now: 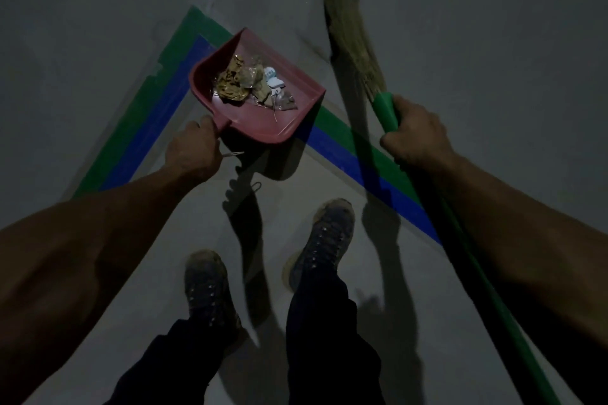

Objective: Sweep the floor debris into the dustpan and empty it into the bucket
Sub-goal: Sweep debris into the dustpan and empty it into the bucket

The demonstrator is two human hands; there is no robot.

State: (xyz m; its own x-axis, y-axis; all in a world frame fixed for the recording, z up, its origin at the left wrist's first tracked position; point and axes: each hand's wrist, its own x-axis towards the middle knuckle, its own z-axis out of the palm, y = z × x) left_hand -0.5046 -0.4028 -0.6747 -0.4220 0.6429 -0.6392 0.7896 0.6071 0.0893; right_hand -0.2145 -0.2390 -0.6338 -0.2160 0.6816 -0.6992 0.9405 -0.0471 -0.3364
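My left hand [192,149] grips the handle of a red dustpan [289,115] and holds it above the floor, casting a shadow below. Crumpled wrappers and paper scraps [253,84] lie heaped in the pan. My right hand [416,133] grips the green handle [460,246] of a straw broom. Its bristles [348,23] reach up and away toward the top of the view. No bucket is in sight.
A corner of green and blue floor tape [158,108] runs under the dustpan across the grey floor. A paper clip [256,187] lies on the floor below the pan. My two shoes [329,233] stand near the tape. The scene is dim.
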